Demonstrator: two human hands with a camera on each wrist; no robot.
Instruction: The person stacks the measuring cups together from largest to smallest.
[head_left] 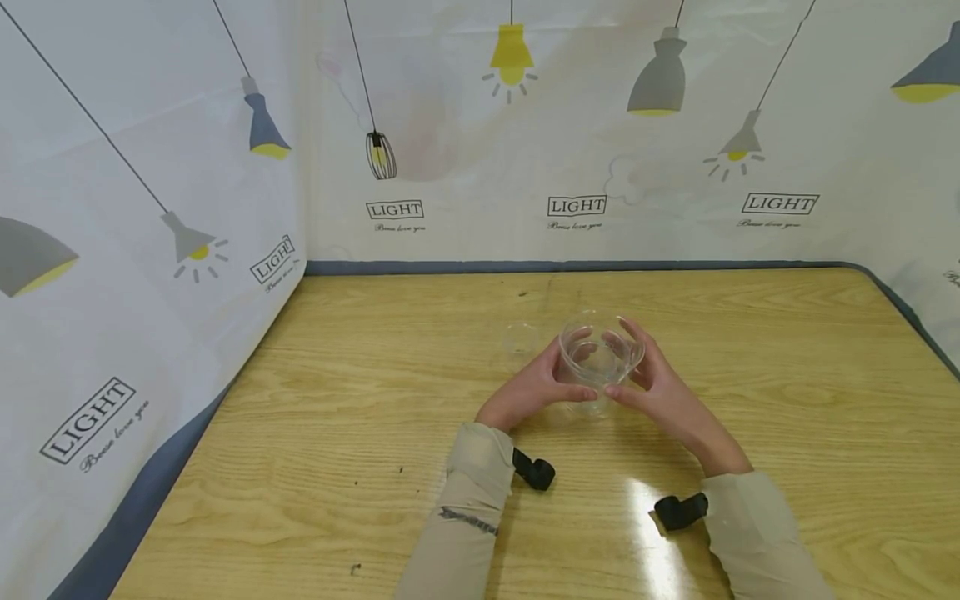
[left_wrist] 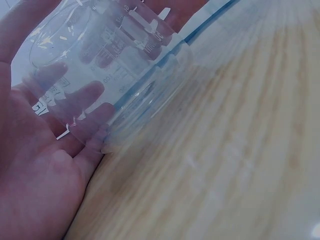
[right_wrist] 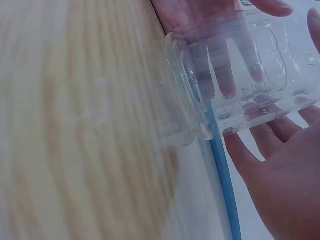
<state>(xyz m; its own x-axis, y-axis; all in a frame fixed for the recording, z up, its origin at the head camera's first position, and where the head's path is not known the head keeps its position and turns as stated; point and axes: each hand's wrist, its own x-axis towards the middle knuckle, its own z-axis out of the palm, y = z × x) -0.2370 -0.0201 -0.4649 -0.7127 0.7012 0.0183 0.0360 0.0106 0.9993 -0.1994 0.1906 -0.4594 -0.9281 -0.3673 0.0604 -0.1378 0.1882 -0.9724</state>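
Observation:
A clear graduated beaker (head_left: 600, 360) stands upright between both hands on the wooden table's far half. My left hand (head_left: 534, 388) grips its left side, thumb across the near face and fingers round the back. From the right, my right hand (head_left: 663, 392) holds the opposite side the same way, its thumb tip close to the left thumb. In the left wrist view, printed marks show on the wall of the beaker (left_wrist: 125, 65), with fingers visible through it. The right wrist view shows the thick base of the beaker (right_wrist: 192, 90) right at the tabletop.
Just left of the beaker, a small clear round glass piece (head_left: 521, 338) is on the wooden table (head_left: 337, 433). A white curtain (head_left: 480, 167) printed with lamps closes off the back and sides. Black wrist cameras (head_left: 681, 511) hang at both cuffs.

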